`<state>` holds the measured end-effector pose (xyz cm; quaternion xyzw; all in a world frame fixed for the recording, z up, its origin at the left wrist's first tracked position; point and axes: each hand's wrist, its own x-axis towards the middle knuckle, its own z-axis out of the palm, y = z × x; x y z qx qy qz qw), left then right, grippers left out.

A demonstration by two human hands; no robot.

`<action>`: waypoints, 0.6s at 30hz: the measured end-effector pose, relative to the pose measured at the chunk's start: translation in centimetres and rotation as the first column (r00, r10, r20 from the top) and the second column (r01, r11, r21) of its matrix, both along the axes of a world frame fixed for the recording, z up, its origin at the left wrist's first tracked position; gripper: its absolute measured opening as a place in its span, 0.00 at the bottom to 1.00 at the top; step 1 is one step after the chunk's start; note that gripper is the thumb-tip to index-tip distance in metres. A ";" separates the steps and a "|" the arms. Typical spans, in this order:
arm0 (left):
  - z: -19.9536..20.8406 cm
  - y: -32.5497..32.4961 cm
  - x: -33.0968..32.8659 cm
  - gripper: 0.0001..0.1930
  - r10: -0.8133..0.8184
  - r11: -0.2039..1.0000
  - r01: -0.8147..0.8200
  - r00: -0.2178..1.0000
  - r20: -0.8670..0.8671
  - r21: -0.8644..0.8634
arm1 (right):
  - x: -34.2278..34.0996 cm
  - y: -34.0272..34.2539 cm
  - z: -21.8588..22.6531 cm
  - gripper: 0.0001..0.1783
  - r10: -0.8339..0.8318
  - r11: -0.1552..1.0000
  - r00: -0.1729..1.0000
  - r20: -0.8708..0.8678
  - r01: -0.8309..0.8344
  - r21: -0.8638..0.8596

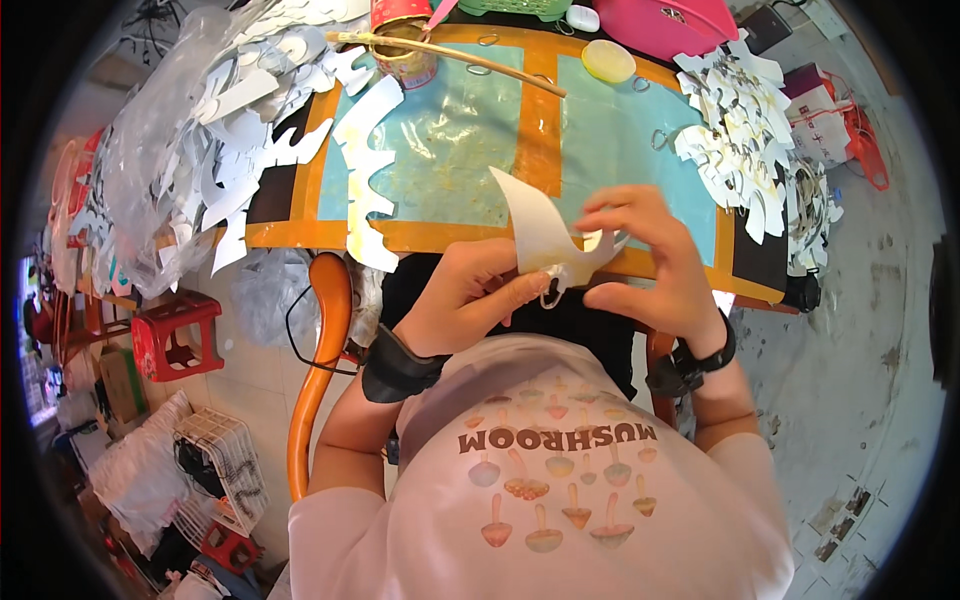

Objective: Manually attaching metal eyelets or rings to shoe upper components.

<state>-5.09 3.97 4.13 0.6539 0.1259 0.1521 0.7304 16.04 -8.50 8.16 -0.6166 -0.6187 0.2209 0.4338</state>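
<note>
Over the table's near edge, my left hand (470, 288) pinches a curved white cut-out piece (540, 222) between thumb and fingers. A small metal ring (551, 294) hangs at the piece's lower edge, by my left thumb tip. My right hand (658, 258) is around the right end of the piece, its thumb and fingers apart; whether a fingertip touches it I cannot tell. Left of my hands, a long white scalloped strip (366, 180) lies across the table's edge. Several loose metal rings lie on the blue-green table mat (440, 140).
White cut-outs pile up at the left (240, 120) and right (735, 130). At the back stand a red can (405, 60) with a stick (480, 68) across it, a yellowish round disc (608, 61) and a pink basket (665, 25). A red stool (178, 335) stands at left.
</note>
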 end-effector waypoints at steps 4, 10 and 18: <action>1.1 0.3 0.0 0.08 -0.055 0.995 0.048 0.995 0.082 0.091 | -0.2 1.6 0.7 0.14 0.164 0.939 0.929 -0.331 -0.250 -0.235; 2.3 0.5 -0.9 0.07 -0.077 0.994 0.072 0.995 0.069 0.081 | -2.2 1.0 -0.2 0.09 0.098 0.960 0.758 -0.645 -0.243 -0.140; 0.6 -0.3 -0.8 0.10 -0.127 0.950 0.162 0.982 0.143 -0.267 | -3.8 -0.7 -2.1 0.11 -0.087 0.933 0.355 -0.931 -0.300 -0.201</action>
